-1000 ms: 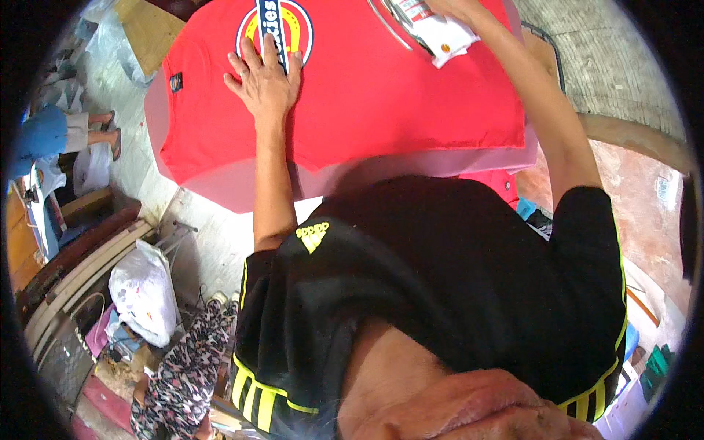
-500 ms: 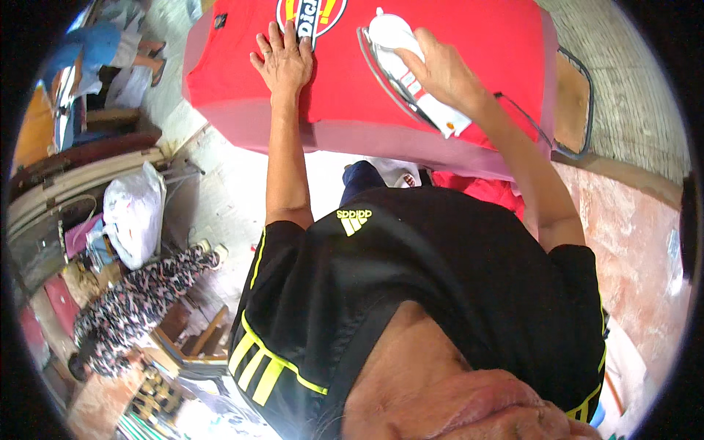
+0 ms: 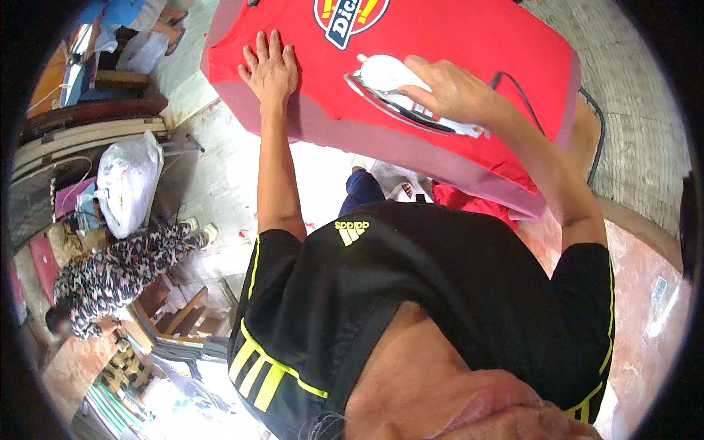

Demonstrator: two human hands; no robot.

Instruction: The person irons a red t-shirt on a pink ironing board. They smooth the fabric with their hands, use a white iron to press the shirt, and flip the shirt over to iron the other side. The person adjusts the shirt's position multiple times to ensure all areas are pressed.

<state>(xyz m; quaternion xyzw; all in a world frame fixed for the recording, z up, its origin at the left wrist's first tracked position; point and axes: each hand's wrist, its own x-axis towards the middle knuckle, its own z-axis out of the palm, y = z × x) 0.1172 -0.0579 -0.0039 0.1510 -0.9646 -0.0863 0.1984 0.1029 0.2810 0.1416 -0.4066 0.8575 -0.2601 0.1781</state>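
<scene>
One red shirt (image 3: 469,66) lies spread over the desk (image 3: 411,147), and since half a second ago the one white iron (image 3: 400,92) sits nearer the shirt's front edge, below its printed badge. Right hand (image 3: 451,92) has its fingers closed around the iron's handle. Left hand (image 3: 270,70) stays flat on the shirt, fingers spread and holding nothing.

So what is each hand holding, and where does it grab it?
The right hand holds the white iron by its top handle. The left hand holds nothing; it lies flat on the red shirt.
</scene>
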